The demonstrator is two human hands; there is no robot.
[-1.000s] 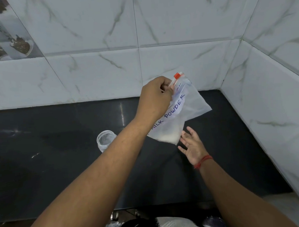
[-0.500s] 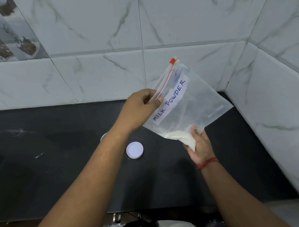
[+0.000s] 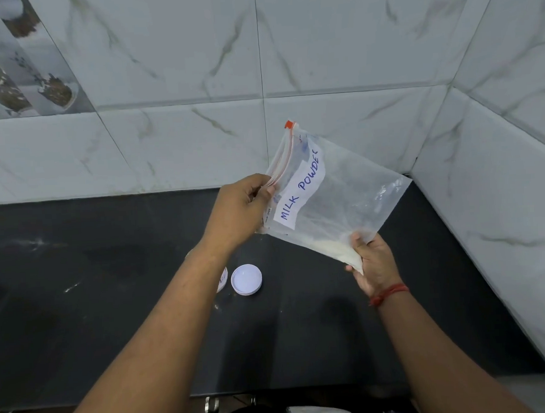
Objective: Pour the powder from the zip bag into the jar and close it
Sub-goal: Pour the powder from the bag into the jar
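Note:
A clear zip bag (image 3: 342, 197) labelled MILK POWDER hangs tilted above the black counter, its red zip slider at the top. White powder sits in its lower corner. My left hand (image 3: 240, 214) pinches the bag's zip edge. My right hand (image 3: 375, 264) grips the lower corner under the powder. The white lid (image 3: 246, 279) lies flat on the counter. The jar (image 3: 223, 278) is almost wholly hidden behind my left forearm; only a sliver shows beside the lid.
The black counter (image 3: 82, 308) runs into a corner of marble-tiled walls at the back and right. Faint powder smears mark its left part. The counter's front edge is near the bottom of the view.
My right hand rose from open below the bag to gripping its powder corner. The bag swung out wider and lower. The view shifted, so the lid appeared and my forearm covers the jar.

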